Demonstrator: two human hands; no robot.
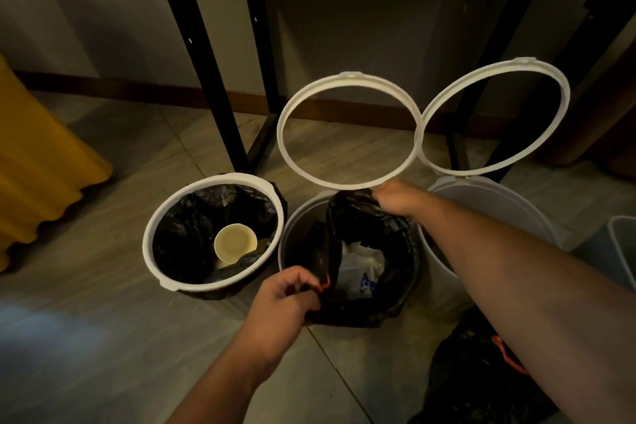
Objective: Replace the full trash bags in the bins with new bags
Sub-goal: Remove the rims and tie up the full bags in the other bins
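Note:
Three round white bins stand in a row on the floor. The middle bin [292, 237] has its ring lid [347, 79] flipped up and holds a black trash bag [392, 272] with white paper waste inside. My left hand [285, 299] pinches the bag's near edge by its red drawstring [325, 284]. My right hand [395, 198] grips the bag's far edge. The left bin [151, 237] keeps its ring down over a black bag with a paper cup [235, 242] in it. The right bin [488, 196] has its ring lid [495, 69] raised and shows no bag.
A black metal table frame [206, 58] stands behind the bins. A yellow curtain [38, 169] hangs at the left. A tied black bag [475, 375] with a red drawstring lies at the lower right, beside a grey square bin [623, 244].

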